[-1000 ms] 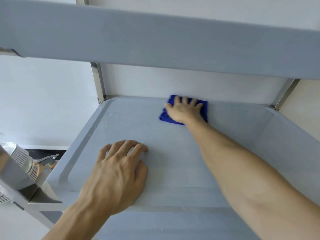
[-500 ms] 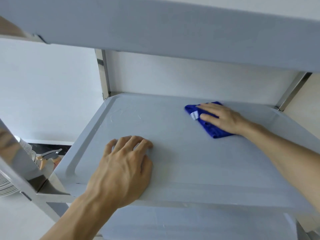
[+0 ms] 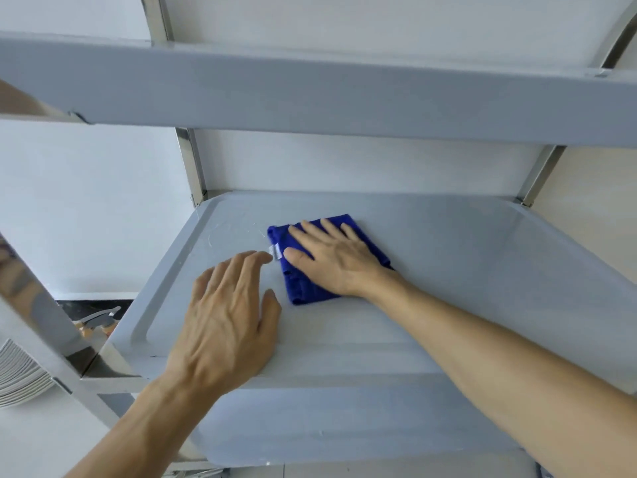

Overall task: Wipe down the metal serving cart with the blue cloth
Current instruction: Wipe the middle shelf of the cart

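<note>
The metal serving cart's middle shelf [image 3: 448,288] fills the view, a grey tray with raised edges. A folded blue cloth [image 3: 300,288] with a small white tag lies on it left of centre. My right hand [image 3: 334,260] lies flat on the cloth with straight fingers, pressing it to the shelf. My left hand [image 3: 227,315] rests palm down on the shelf just left of the cloth, fingers extended, its fingertips near the tag.
The cart's upper shelf [image 3: 310,94] spans the view overhead. Shiny steel posts [image 3: 191,167] stand at the back corners, another at the front left. A stack of white plates [image 3: 19,377] and a spray bottle [image 3: 100,320] sit lower left. A lower shelf [image 3: 344,432] shows beneath.
My right hand slid the cloth from the back of the shelf to the right, then leftward and nearer, close to my left hand. My left hand stayed in place on the shelf.
</note>
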Available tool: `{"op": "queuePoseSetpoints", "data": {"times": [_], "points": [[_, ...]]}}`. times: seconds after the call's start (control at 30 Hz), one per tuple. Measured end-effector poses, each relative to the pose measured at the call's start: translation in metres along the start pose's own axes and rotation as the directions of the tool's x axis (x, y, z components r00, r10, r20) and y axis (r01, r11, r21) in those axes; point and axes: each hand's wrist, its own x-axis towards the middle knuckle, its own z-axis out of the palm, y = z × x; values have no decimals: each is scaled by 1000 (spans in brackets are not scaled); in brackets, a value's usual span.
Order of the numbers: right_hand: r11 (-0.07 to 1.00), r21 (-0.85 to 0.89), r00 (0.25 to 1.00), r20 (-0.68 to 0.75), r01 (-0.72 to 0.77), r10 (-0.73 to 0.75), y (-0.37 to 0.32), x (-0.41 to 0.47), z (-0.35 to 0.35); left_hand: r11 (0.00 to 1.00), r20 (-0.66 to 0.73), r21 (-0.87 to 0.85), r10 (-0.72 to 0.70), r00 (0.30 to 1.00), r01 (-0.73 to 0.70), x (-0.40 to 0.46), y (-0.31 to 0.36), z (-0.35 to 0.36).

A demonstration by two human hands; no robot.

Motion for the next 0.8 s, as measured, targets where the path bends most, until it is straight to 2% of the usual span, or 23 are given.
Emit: {"op": "queuePoseSetpoints", "data": {"times": [0.1,0.17,0.23,0.27,0.33,0.4,0.47,0.57,0.63,0.8], "points": [[986,137,994,39,98,-104,-19,-43,-1,998,-65,-65,-12,998,8,-2,-1,2],[894,423,984,26,147,-174,-23,-64,-13,989,-96,-143,-48,994,34,-2,-1,1],[762,639,994,-97,104,-53,-11,-76,-31,975,-107,-212,-85,991,60,0,-1,0],[764,639,979,-197,83,58,2,-79,-39,971,-94,-229,-98,991,74,2,0,-2],[848,530,919,-333,-1,209,32,-86,-44,975,-37,-195,-113,993,104,6,4,-5],[888,441,920,-278,-132,275,57,-94,-38,990,27,-100,-94,995,96,12,20,-7],[909,364,933,-209,-203,293,71,-99,-24,998,96,-58,-23,995,28,21,47,1],[938,295,939,-232,-181,254,73,-95,-16,993,250,69,77,965,-97,37,85,34],[955,252,940,-257,-157,223,74,-94,-16,986,333,136,46,942,-96,46,96,55],[952,252,938,-253,-174,239,74,-96,-14,978,332,194,2,943,-71,50,65,60]]}}
